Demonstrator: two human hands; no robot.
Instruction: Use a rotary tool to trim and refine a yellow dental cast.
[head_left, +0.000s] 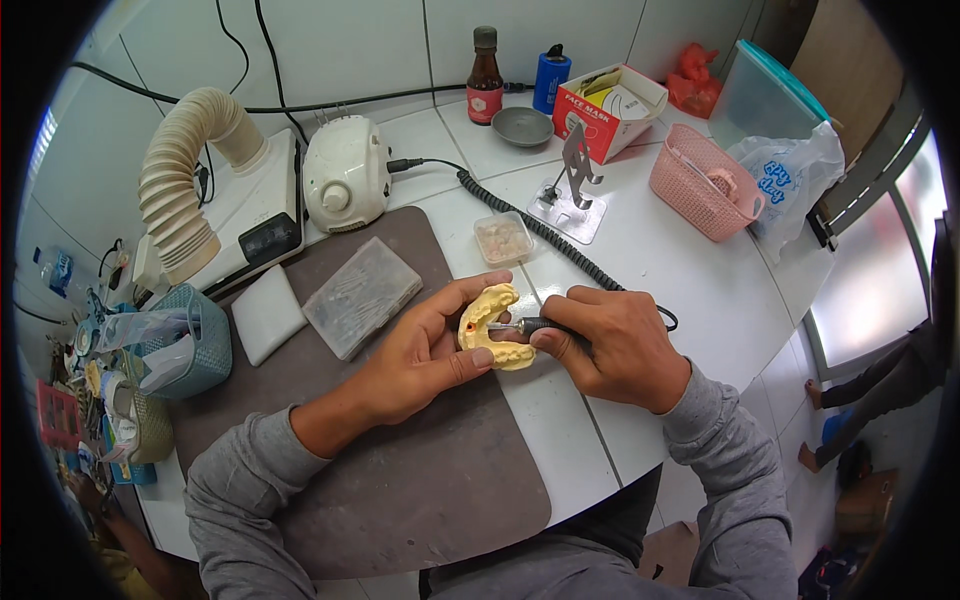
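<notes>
A cream-yellow plaster dental cast (487,345), horseshoe-shaped with a small red mark on it, is held up over the table by my left hand (432,340). The left thumb presses along its near side and the fingers support the far side. My right hand (625,340) grips a dark rotary handpiece (545,325) like a pen. Its thin metal bur (503,326) points left, into the inner hollow of the cast; whether the tip touches the plaster I cannot tell. A coiled black cord (560,240) links the handpiece to a white control unit (345,172).
Beneath my arms lies a brown mat (400,460), bearing a clear box of burs (362,298) and a white pad (268,315). A small clear tub (503,238) and a metal handpiece stand (578,190) are beyond the cast. Baskets (195,345) crowd the left; a ribbed suction hose (185,180) arches behind.
</notes>
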